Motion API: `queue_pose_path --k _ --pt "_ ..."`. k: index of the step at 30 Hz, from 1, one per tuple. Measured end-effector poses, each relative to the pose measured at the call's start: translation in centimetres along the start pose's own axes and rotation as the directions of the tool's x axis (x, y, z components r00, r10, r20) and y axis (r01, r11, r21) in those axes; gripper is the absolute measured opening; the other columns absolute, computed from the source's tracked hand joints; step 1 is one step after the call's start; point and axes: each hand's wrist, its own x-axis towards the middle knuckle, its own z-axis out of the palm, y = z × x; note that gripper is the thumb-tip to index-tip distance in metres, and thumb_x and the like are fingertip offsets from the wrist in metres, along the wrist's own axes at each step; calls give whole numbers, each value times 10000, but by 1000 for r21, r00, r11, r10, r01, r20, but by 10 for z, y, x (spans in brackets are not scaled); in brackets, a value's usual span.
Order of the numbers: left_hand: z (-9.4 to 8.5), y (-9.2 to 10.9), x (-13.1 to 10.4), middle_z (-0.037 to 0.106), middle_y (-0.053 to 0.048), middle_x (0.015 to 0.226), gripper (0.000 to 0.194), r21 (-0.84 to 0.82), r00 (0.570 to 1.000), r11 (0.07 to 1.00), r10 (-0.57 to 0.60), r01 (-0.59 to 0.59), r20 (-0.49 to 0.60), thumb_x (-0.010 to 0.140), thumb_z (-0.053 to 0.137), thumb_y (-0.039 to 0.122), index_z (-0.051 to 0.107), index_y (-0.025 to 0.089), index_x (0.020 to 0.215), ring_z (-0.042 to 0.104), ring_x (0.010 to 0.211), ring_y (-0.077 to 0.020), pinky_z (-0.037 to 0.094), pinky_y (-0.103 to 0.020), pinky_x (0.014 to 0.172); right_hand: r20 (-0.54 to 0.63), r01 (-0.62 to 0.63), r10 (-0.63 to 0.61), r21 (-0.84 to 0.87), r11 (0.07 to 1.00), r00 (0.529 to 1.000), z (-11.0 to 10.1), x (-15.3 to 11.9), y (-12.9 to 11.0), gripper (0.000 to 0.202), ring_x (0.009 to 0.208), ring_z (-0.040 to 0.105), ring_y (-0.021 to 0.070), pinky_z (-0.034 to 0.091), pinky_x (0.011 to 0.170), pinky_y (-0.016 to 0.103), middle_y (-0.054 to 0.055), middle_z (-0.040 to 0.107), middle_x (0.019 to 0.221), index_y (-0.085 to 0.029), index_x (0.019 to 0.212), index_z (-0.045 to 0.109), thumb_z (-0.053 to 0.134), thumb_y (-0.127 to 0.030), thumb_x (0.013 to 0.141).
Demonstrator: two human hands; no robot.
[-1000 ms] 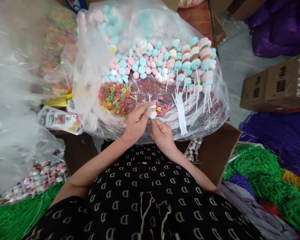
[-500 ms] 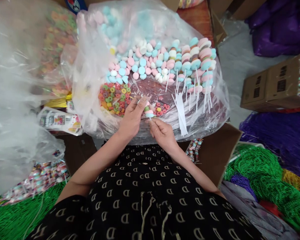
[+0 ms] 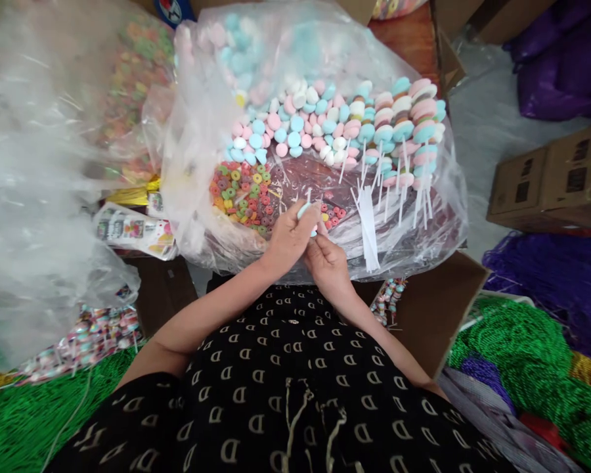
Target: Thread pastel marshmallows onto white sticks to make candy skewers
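My left hand [image 3: 291,238] is closed around the upper part of a white stick threaded with pastel candy-like discs. A light blue disc [image 3: 304,210] shows at its fingertips, with the bare stick tip poking out above. Just below, my right hand [image 3: 328,260] pinches the lower end of the same stick, mostly hidden by the fingers. Small coloured rings [image 3: 243,194] lie left of my hands, and a smaller group of rings [image 3: 333,215] lies to their right. Beyond them is a heap of pink, blue and white discs [image 3: 280,125].
Finished disc sticks [image 3: 401,125] lie in rows at the right of the plastic sheet [image 3: 440,230]. A bundle of plain white sticks [image 3: 368,230] lies nearer. A cardboard box [image 3: 423,315] stands at front right, clear plastic bags [image 3: 54,164] at left.
My left hand has moved up against the stick with a light blue disc at its top, covering most of the threaded pieces. The view has shifted slightly left.
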Motion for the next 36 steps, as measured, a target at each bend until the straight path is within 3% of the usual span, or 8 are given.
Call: queue_pose_path --k 5,8,10,15,21,27,33,36 --pt "-2 3 -1 731 -9 828 284 -69 998 997 -33 36 46 1056 598 493 695 253 939 698 769 -156 594 -296 749 44 -79 72 199 977 996 -3 5 -2 534 458 295 96 267 471 279 -82 382 505 -257 701 508 660 -689 975" --pt "-19 -2 1 787 -50 1035 411 -69 997 997 -11 16 77 1074 531 583 686 278 1302 759 922 -193 631 -342 833 28 -91 87 198 976 996 -12 9 -8 444 447 312 87 280 471 266 -91 433 511 -242 837 674 705 -670 954" --pt "-38 -2 8 797 -66 1108 456 57 996 995 77 -80 51 1083 503 592 663 285 1380 769 966 -211 639 -375 868 2 -113 115 202 973 993 -17 12 -12 417 444 318 82 276 466 258 -94 452 521 -231 940 742 721 -647 948" --pt "-82 11 50 791 -62 1130 267 587 931 750 364 -306 22 1066 556 363 763 252 1193 721 1104 -242 565 -435 1060 -29 -149 159 225 963 987 -18 21 -20 388 443 329 74 266 451 243 -94 482 550 -212 1070 778 725 -577 950" --pt "-96 17 104 715 -161 1010 162 896 966 374 184 -240 182 914 617 134 735 195 820 639 1177 -397 445 -582 1109 -24 -125 131 185 975 991 -14 26 -12 349 438 348 77 286 462 245 -101 476 540 -208 1043 767 676 -539 981" --pt "-108 4 91 682 -133 942 209 833 913 406 315 -376 259 944 625 175 679 240 752 569 1238 -420 356 -636 1142 -7 -107 110 163 981 994 -15 25 -5 353 470 373 91 313 494 252 -94 471 548 -212 1066 776 658 -537 997" --pt "-108 14 81 676 -131 1008 261 877 925 308 213 -368 313 1057 515 257 682 237 858 547 1188 -388 354 -636 1101 9 -83 83 157 984 997 -15 24 -6 337 471 378 90 335 521 256 -97 477 548 -204 1063 770 637 -509 1012" --pt "-107 11 92 652 -122 936 229 852 915 342 230 -396 332 1015 591 251 671 236 801 547 1167 -390 344 -632 1100 11 -64 63 120 991 998 -15 23 -7 345 487 400 95 349 537 258 -93 489 556 -199 1065 767 630 -513 1017"
